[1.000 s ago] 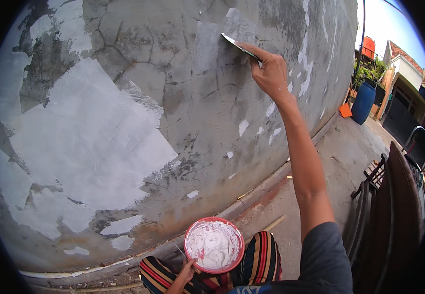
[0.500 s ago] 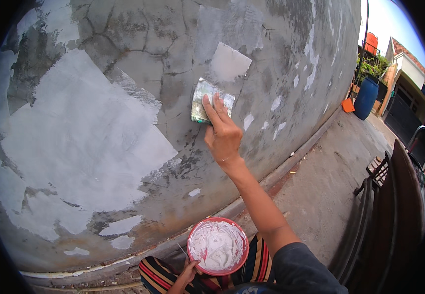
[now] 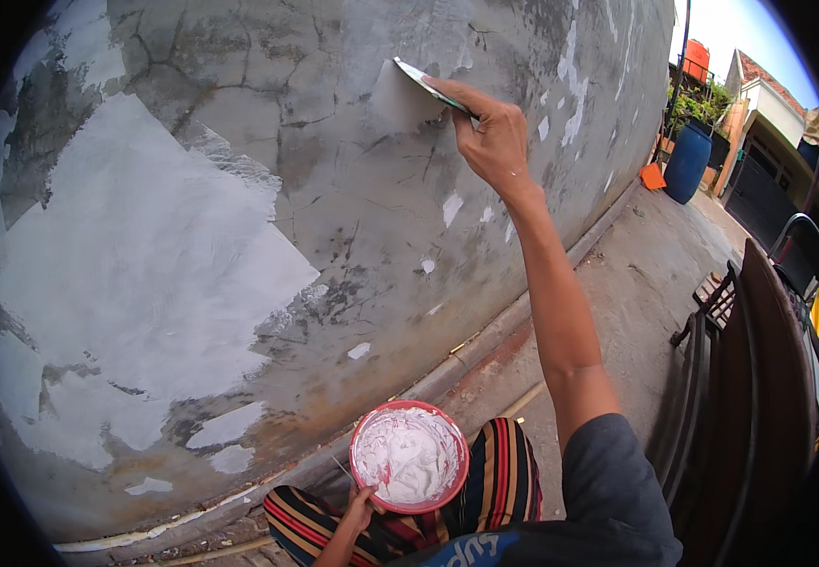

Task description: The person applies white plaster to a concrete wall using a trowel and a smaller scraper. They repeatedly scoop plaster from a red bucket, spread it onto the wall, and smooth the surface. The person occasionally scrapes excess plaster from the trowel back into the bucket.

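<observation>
Scraper (image 3: 411, 70) is being clamped by the right hand (image 3: 493, 144), upper centre
Bowl (image 3: 464, 463), probably heavy, is being gripped by its edge in the left hand (image 3: 359, 510)

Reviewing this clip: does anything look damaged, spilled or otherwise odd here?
Yes, the grey wall looks damaged: branching cracks run across its upper part, and dark blotches surround the ragged-edged largest white patch. The red bowl of white paste in the left hand shows no clear spill.
</observation>
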A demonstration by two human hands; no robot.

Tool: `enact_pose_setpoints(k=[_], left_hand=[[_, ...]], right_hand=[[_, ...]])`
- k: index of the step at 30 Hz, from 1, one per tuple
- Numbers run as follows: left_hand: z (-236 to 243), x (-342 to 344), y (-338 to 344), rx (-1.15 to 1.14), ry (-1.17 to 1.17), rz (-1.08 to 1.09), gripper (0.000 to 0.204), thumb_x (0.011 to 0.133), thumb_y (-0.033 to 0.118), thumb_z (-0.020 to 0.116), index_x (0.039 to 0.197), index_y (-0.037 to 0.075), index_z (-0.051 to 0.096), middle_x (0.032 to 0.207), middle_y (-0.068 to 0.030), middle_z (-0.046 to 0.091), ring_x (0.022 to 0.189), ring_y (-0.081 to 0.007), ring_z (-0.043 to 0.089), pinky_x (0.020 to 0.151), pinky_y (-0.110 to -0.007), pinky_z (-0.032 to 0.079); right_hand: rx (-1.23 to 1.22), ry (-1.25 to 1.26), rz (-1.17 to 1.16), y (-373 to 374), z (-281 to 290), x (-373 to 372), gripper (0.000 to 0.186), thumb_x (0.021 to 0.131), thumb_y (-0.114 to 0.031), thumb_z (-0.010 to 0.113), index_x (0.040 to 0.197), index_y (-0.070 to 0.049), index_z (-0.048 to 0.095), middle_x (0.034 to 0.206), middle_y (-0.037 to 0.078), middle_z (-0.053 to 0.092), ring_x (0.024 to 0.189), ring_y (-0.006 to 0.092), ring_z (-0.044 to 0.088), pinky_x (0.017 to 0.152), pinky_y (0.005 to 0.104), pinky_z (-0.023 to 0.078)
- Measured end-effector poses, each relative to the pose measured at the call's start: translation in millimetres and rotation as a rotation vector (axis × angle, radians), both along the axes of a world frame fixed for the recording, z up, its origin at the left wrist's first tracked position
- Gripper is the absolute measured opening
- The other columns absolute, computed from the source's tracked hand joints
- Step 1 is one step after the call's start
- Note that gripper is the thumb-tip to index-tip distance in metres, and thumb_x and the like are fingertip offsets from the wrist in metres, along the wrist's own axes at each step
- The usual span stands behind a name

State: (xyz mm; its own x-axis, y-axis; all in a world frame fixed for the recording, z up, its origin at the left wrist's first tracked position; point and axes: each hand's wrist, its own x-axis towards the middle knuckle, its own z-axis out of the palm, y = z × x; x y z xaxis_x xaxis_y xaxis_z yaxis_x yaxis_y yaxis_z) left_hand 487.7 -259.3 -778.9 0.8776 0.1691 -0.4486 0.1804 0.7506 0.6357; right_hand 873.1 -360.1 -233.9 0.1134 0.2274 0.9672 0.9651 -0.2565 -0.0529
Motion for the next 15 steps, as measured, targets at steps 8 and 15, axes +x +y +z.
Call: enact_pose_setpoints(k=[8, 15], left_hand=[[0, 0, 8, -0.022, -0.007, 0.014, 0.048, 0.083, 0.009, 0.061, 0.127, 0.008, 0.040, 0.089, -0.0114, 0.062, 0.059, -0.0244, 0.062, 0.043, -0.036, 0.052], [2, 3, -4, -0.006, -0.007, 0.020, 0.051, 0.083, 0.009, 0.060, 0.129, 0.008, 0.038, 0.087, -0.0128, 0.062, 0.056, -0.0253, 0.061, 0.043, -0.036, 0.051]], right_hand=[[-0.233, 0.087, 0.149, 13, -63, -41, 0.049, 0.076, 0.009, 0.054, 0.115, -0.016, 0.069, 0.109, 0.012, 0.069, 0.089, 0.0302, 0.069, 0.074, 0.0312, 0.055], [0.361, 0.260, -0.101, -8, -28, 23, 0.048, 0.079, 0.007, 0.053, 0.125, -0.004, 0.060, 0.120, 0.021, 0.062, 0.104, 0.0338, 0.064, 0.087, 0.0353, 0.052]])
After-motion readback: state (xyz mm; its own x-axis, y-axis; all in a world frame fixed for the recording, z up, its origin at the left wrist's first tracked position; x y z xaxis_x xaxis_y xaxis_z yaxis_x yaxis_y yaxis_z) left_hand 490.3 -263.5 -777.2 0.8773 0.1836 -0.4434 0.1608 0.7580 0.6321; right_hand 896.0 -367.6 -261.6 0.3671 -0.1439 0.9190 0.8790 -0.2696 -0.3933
